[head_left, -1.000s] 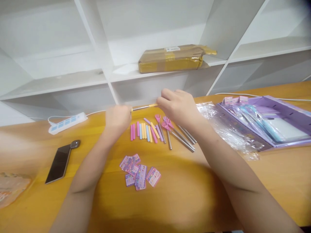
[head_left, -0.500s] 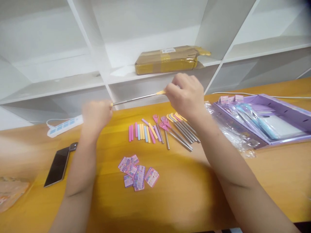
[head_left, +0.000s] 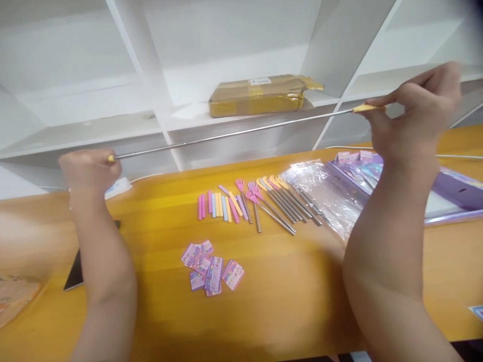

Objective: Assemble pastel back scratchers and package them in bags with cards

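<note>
A telescopic back scratcher [head_left: 241,133] is stretched out long between my two hands, above the table. My left hand [head_left: 88,168] is closed round its yellow handle, of which only a small end shows. At the other end, my right hand [head_left: 415,113] pinches the yellow scratcher head between thumb and fingers. On the table below lie several more back scratchers [head_left: 281,201] with pink, purple and yellow heads and bare metal rods. Several coloured handle sleeves [head_left: 219,205] in pink, blue, yellow and purple lie to their left. Small printed cards [head_left: 213,274] are heaped nearer to me.
Clear plastic bags [head_left: 324,191] and a purple box [head_left: 460,193] with packed items stand at the right, partly behind my right forearm. A taped carton [head_left: 256,95] sits on the white shelf. At left are a power strip [head_left: 118,187] and a dark phone [head_left: 75,274].
My hands have moved far apart, the right one up and to the right, the left one to the left. The back scratcher's rod has drawn out much longer.
</note>
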Action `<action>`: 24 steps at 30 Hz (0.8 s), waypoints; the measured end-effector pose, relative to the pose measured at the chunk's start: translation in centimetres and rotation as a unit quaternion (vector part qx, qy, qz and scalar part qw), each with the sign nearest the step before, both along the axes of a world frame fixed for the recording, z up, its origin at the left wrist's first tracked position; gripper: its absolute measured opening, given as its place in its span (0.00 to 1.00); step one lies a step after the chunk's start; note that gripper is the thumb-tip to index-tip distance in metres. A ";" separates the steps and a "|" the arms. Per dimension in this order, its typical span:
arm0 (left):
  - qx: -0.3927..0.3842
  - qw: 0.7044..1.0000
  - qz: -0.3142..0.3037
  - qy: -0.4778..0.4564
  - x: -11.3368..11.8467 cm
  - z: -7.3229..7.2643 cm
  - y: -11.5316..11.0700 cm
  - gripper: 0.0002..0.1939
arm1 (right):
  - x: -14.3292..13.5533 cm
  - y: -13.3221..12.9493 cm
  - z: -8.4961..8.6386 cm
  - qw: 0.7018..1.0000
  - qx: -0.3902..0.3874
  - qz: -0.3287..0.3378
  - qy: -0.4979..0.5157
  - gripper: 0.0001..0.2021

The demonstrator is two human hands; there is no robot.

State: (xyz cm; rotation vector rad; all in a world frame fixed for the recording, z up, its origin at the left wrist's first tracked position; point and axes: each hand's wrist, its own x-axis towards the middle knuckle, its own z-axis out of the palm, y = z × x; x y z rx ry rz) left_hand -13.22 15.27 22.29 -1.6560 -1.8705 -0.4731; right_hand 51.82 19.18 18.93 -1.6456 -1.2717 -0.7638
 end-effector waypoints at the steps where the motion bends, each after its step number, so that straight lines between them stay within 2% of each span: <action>1: 0.002 1.000 -0.001 -0.001 0.3 -0.1 0.2 0.18 | -0.4 -0.8 -0.3 1.000 0.004 0.024 -0.010 0.24; 3: 0.003 1.000 -0.007 -0.003 0.7 -0.3 0.4 0.18 | -1.3 -2.4 -0.6 0.997 0.003 0.072 -0.014 0.21; 5: 0.005 1.000 -0.017 -0.007 0.9 -0.3 0.4 0.19 | -2.0 -3.4 -0.6 0.996 -0.012 0.088 0.001 0.18; 11: 0.022 1.000 -0.010 -0.006 0.4 -0.3 0.0 0.21 | -3.0 -3.4 -0.1 0.994 -0.068 0.080 0.035 0.14; 16: 0.016 1.000 0.005 -0.011 0.4 -0.1 -0.1 0.19 | -3.7 -3.7 0.3 0.997 -0.041 0.062 0.008 0.14; 21: 0.022 1.000 -0.005 -0.007 0.5 0.0 -0.2 0.19 | -4.3 -4.1 0.8 0.996 -0.078 0.032 0.010 0.13; 24: 0.027 1.000 -0.013 -0.003 0.4 -0.1 -0.2 0.20 | -4.7 -4.2 1.0 0.997 -0.068 0.020 0.027 0.14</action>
